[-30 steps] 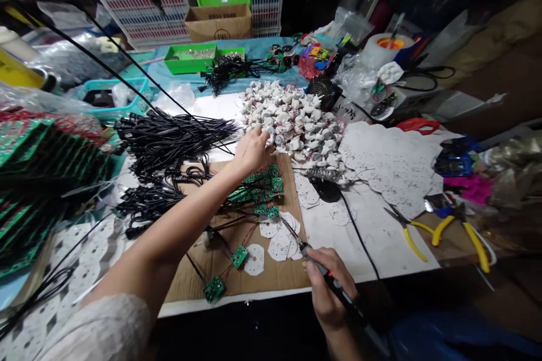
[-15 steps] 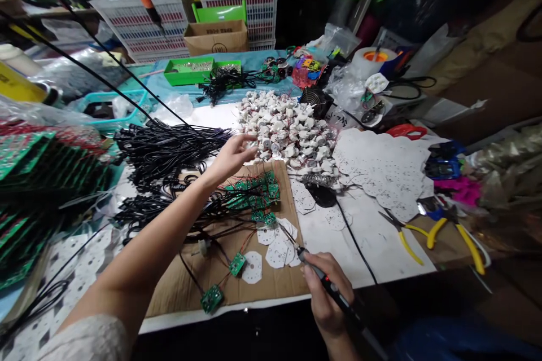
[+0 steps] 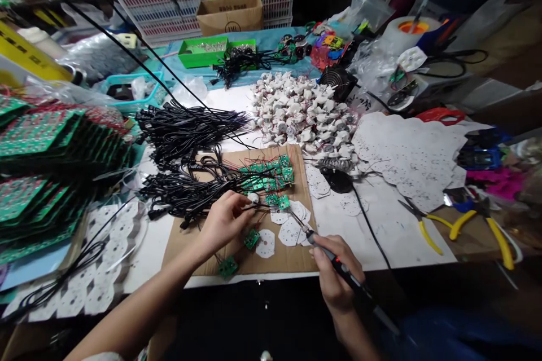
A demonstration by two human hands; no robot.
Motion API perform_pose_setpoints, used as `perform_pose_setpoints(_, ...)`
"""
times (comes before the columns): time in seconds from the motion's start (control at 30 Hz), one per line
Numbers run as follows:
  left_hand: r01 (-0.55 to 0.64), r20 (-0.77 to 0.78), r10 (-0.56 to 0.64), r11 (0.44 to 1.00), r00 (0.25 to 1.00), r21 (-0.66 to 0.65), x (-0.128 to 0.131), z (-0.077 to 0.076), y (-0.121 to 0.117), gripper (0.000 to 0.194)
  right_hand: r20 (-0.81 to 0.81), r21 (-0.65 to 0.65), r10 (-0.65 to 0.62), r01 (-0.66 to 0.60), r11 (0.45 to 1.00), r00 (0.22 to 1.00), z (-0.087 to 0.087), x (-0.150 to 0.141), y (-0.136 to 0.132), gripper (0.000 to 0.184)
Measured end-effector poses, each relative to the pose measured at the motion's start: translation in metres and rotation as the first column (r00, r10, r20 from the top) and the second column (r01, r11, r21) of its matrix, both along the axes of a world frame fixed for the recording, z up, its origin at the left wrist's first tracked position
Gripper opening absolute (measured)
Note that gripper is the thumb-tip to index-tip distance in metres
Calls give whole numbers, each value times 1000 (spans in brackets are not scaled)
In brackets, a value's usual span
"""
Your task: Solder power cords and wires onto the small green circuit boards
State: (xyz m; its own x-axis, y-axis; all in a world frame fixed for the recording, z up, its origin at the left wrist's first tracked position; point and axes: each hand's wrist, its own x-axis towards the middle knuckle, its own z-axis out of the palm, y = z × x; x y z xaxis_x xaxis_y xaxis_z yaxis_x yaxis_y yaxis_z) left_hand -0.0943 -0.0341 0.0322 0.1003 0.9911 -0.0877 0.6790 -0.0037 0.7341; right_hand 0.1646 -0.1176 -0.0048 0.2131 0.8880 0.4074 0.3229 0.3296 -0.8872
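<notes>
My left hand (image 3: 226, 219) is over the cardboard sheet (image 3: 182, 254), its fingertips pinched on a small white part (image 3: 253, 198) like those in the heap. Around it lie small green circuit boards (image 3: 266, 174) with red wires and a bundle of black cables (image 3: 186, 192). Two loose boards (image 3: 227, 267) rest nearer the front edge, below that hand. My right hand (image 3: 339, 271) grips a soldering iron (image 3: 347, 276) with a red light on its handle. The iron's tip points up-left, close to the boards and some white perforated discs (image 3: 292, 231).
A heap of white parts (image 3: 300, 113) fills the table's middle, with more black cables (image 3: 190, 124) to its left. Stacked green panels (image 3: 38, 141) stand at far left. White sheets (image 3: 410, 152), a soldering iron stand (image 3: 336, 172) and yellow-handled pliers (image 3: 483, 231) lie rightward.
My left hand has come back from the white heap towards the front, now with a white part in its fingertips. My right hand still holds the iron. The view has shifted slightly.
</notes>
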Motion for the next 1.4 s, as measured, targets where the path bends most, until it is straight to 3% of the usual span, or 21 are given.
perform_pose_setpoints(0.13, 8, -113, 17, 976, 993, 219, -1, -7, -3, 11, -2, -14, -39, 39, 999, 999, -1, 0, -3, 20)
perform_pose_setpoints(0.3, 137, -250, -50, 929, 967, 345, 4, -5, 25, 15, 14, -46, -5, 6, 999, 1000, -1, -1, -5, 18)
perform_pose_setpoints(0.4, 260, -334, -163, 927, 928, 269, 17, 1, 51, 12, 12, -25, 0, 1, 1000, 1000, 0, -2, -4, 18)
perform_pose_setpoints(0.57, 408, -383, -379, 913, 842, -5, 49, 6, 81, 9, -7, -18, -38, 38, 999, 999, -1, 0, -5, 19)
perform_pose_setpoints(0.67, 375, -486, -362, 924, 796, -73, 65, 4, 81, 13, -41, -11, -59, 58, 998, 997, -6, 5, -8, 20)
perform_pose_setpoints(0.77, 323, -591, -283, 945, 755, -39, 74, -1, 75, 17, -48, -20, -69, 68, 997, 996, -10, 11, -8, 20)
perform_pose_setpoints(0.93, 305, -590, -245, 952, 769, 3, 78, -12, 67, 19, -40, -10, -59, 59, 998, 997, -11, 12, -6, 21)
perform_pose_setpoints(1.07, 357, -430, -289, 930, 855, 85, 67, -14, 66, 14, -46, -13, -49, 48, 999, 998, -11, 11, -5, 22)
perform_pose_setpoints(1.13, 324, -211, -290, 934, 934, 153, 55, -10, 65, 12, -51, -6, -54, 54, 999, 997, -11, 11, -5, 22)
perform_pose_setpoints(1.2, 210, 127, -231, 965, 965, 160, 40, -3, 63, 14, -49, 8, -65, 66, 998, 997, -11, 13, -4, 23)
perform_pose_setpoints(1.23, 135, 305, -167, 983, 937, 124, 32, 2, 62, 17, -47, 13, -73, 74, 997, 996, -10, 13, -4, 23)
perform_pose_setpoints(1.3, -12, 587, 0, 1000, 810, 17, 17, 13, 58, 26, -42, 17, -86, 86, 996, 995, -8, 14, -3, 23)
perform_pose_setpoints(1.4, -205, 763, 168, 978, 624, -47, -2, 30, 47, 35, -37, 7, -84, 85, 996, 996, -6, 13, -2, 22)
